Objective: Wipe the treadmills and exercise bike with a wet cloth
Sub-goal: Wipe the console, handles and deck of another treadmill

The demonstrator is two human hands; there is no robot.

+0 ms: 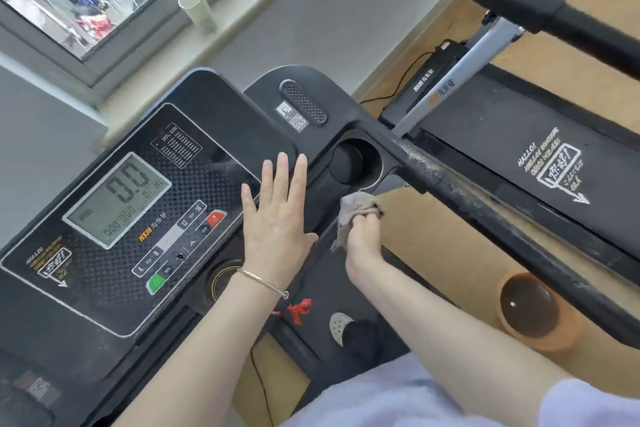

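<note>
Seen from the head camera, a treadmill console (145, 204) with a grey display reading 0.0 is shown, and the left hand (273, 218) is laid flat on its right edge with fingers straight and spread. A crumpled grey cloth (356, 211) is gripped in the right hand (363, 243), held against the console's right side just below the round cup holder (353, 163) and beside the scuffed black handrail (485, 204). A brown basin of water (530, 312) is seen on the wooden floor, between this machine and a second treadmill (519, 135).

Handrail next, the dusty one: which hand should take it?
Right. The right hand already grips the cloth and sits just below the handrail, whose top shows pale dust. The left hand lies flat and bare on the console, farther off.
</note>
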